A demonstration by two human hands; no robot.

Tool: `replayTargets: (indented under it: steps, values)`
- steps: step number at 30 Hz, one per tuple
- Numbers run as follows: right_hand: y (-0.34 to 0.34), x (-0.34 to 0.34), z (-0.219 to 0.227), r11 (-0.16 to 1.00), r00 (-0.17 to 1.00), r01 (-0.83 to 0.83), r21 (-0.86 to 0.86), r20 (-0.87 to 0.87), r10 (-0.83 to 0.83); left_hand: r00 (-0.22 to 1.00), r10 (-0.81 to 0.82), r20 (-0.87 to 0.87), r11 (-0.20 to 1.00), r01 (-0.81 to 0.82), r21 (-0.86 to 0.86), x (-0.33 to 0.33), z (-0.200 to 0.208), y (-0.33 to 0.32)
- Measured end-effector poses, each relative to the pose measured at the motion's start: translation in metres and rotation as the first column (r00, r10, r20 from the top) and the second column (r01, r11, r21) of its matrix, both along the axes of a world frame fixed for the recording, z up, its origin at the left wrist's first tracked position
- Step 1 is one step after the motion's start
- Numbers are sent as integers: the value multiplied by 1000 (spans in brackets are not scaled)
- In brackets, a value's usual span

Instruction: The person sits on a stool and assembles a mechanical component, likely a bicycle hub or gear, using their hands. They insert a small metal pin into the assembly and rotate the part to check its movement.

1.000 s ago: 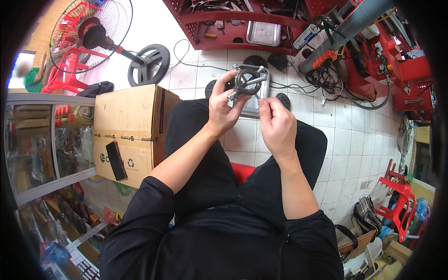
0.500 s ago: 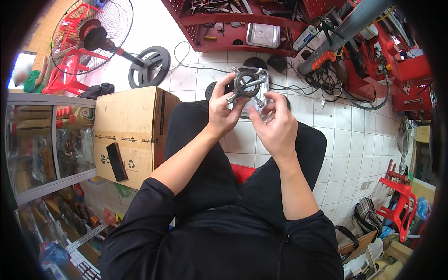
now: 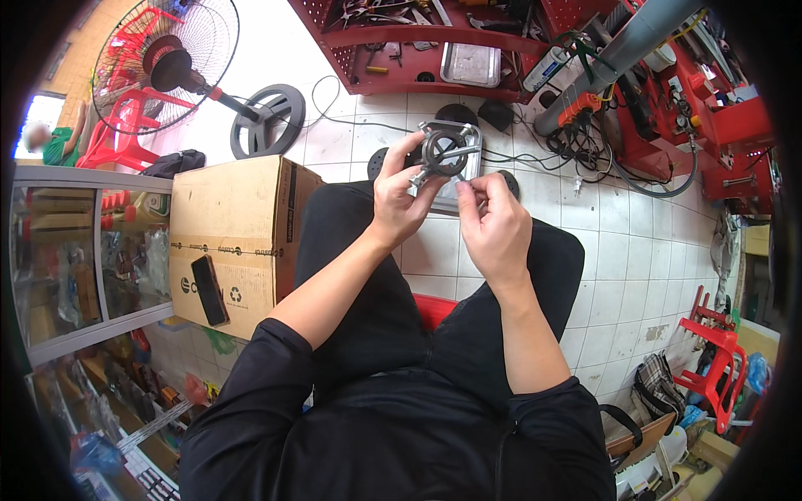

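My left hand (image 3: 398,199) is closed on a dark ring-shaped metal part (image 3: 429,154), its thumb below and its fingers along the left side. Several silver bolts stick out around the ring, and a rod lies across its opening. Thumb and fingers of my right hand (image 3: 496,232) are pinched together at the lower right of the ring, on the end of one bolt (image 3: 462,180). Directly beneath the ring is a grey metal tray (image 3: 475,146) with rounded corners, partly covered by my hands.
A cardboard box (image 3: 225,200) with a black phone (image 3: 210,290) on it stands at my left, beside a glass cabinet (image 3: 58,179). Beyond are a fan (image 3: 167,67) and a red tool cart (image 3: 393,79). Cables (image 3: 576,146) lie on the tiles at right.
My right hand's fingers have closed from a loose, spread pose into a pinch at the ring's lower right. The left hand keeps its hold, with the ring turned slightly.
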State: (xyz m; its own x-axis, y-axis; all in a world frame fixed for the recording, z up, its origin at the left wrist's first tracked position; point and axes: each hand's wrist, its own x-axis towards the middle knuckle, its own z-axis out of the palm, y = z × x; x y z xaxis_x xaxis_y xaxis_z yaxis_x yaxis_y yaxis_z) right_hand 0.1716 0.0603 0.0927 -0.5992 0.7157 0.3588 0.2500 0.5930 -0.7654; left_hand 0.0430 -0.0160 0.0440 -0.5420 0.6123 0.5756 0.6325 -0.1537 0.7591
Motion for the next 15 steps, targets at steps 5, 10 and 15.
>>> replayTargets:
  steps: [5, 10, 15]
  values:
    - [2, 1, -3, 1000, 996, -17, -15, 86, 18, 1000, 18, -20, 999, -18, -37, 1, 2, -1]
    - [1, 2, 1, 997, 998, 14, -79, 64, -9, 999, 20, -27, 1000, -20, -17, 2, -1, -1]
    - [0, 1, 7, 985, 998, 39, 166, 44, -46, 1000, 22, 8, 999, -23, 33, 1, -5, 1]
